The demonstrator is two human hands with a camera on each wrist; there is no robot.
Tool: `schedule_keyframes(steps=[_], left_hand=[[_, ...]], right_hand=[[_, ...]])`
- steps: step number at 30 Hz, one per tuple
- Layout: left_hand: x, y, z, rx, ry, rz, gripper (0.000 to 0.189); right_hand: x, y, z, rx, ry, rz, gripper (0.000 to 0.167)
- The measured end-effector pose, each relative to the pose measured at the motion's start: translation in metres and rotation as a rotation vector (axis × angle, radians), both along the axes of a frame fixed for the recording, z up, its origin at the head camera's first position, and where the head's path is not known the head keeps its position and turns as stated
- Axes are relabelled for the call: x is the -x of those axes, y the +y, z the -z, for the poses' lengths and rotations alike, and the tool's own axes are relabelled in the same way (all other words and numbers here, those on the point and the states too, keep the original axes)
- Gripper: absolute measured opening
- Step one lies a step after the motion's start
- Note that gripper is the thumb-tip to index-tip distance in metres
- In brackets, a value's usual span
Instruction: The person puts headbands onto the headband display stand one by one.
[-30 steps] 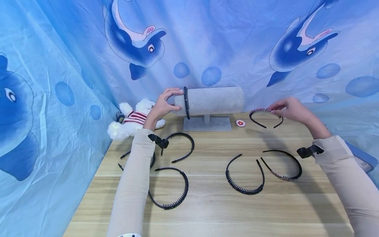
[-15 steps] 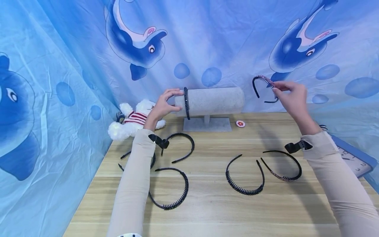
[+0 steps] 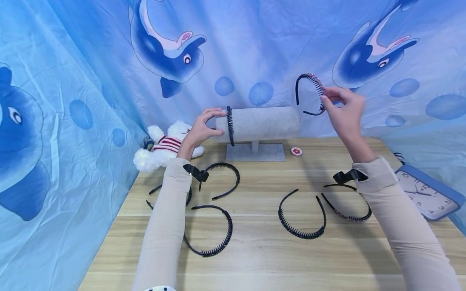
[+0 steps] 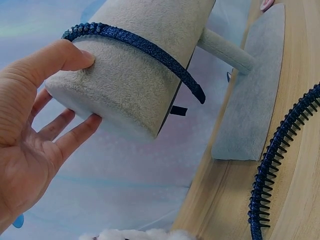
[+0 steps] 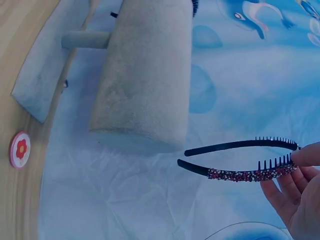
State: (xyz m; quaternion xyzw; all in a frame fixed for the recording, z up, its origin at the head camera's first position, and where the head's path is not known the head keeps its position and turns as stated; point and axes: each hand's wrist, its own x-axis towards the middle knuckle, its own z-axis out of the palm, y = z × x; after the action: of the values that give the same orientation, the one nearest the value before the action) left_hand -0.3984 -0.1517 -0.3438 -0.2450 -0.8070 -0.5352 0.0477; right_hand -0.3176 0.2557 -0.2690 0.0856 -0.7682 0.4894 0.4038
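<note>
A grey headband display stand [image 3: 267, 123] with a plush horizontal roll stands at the back of the table. My left hand [image 3: 198, 131] holds the roll's left end, thumb on one side and fingers on the other. Just inward of that hand, a dark blue toothed headband [image 4: 150, 47] sits around the roll. My right hand [image 3: 347, 111] pinches a black toothed headband [image 5: 240, 175] covered with red and pink beads along one side. It is raised in the air beyond the roll's right end, its two tips pointing toward the stand in the right wrist view.
Several dark headbands lie on the wooden table, among them one left [image 3: 230, 234], one centre-right [image 3: 300, 235] and a beaded one [image 3: 358, 219] beside the right sleeve. A white plush toy [image 3: 169, 145], flower badge [image 3: 296, 151] and blue clock [image 3: 429, 198] stand around; a dolphin curtain [image 3: 276, 52] hangs behind.
My right hand has lifted the beaded headband from the table's back right, up and leftward toward the stand. The left hand has stayed on the roll's end.
</note>
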Motion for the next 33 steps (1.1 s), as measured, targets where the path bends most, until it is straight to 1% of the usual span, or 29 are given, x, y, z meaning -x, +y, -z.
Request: schedule_keyframes(steps=[3, 6, 9, 13, 18, 22, 28, 33], left_hand=[[0.0, 0.0, 0.0, 0.002, 0.013, -0.002, 0.059], [0.0, -0.001, 0.0, 0.001, 0.031, -0.004, 0.058], [-0.001, -0.001, 0.0, -0.001, 0.029, -0.014, 0.059], [-0.002, 0.0, 0.0, -0.004, 0.008, -0.023, 0.06], [-0.002, 0.001, 0.001, -0.012, 0.02, -0.012, 0.059], [-0.002, 0.001, 0.001, -0.015, 0.016, -0.012, 0.059], [-0.001, 0.002, 0.001, -0.012, 0.009, -0.008, 0.059], [-0.002, 0.001, 0.001, -0.006, 0.008, -0.015, 0.06]], right_hand=[[0.001, -0.002, 0.002, -0.081, -0.022, 0.01, 0.021], [0.005, -0.002, 0.006, -0.146, -0.052, 0.007, 0.02], [0.01, -0.001, 0.013, -0.195, -0.108, -0.019, 0.02], [0.015, -0.001, 0.023, -0.25, -0.183, -0.054, 0.022], [0.022, -0.005, 0.032, -0.282, -0.222, -0.1, 0.023], [0.027, -0.009, 0.038, -0.296, -0.248, -0.139, 0.023], [0.031, -0.013, 0.048, -0.3, -0.308, -0.14, 0.024], [0.031, -0.013, 0.052, -0.313, -0.296, -0.131, 0.026]])
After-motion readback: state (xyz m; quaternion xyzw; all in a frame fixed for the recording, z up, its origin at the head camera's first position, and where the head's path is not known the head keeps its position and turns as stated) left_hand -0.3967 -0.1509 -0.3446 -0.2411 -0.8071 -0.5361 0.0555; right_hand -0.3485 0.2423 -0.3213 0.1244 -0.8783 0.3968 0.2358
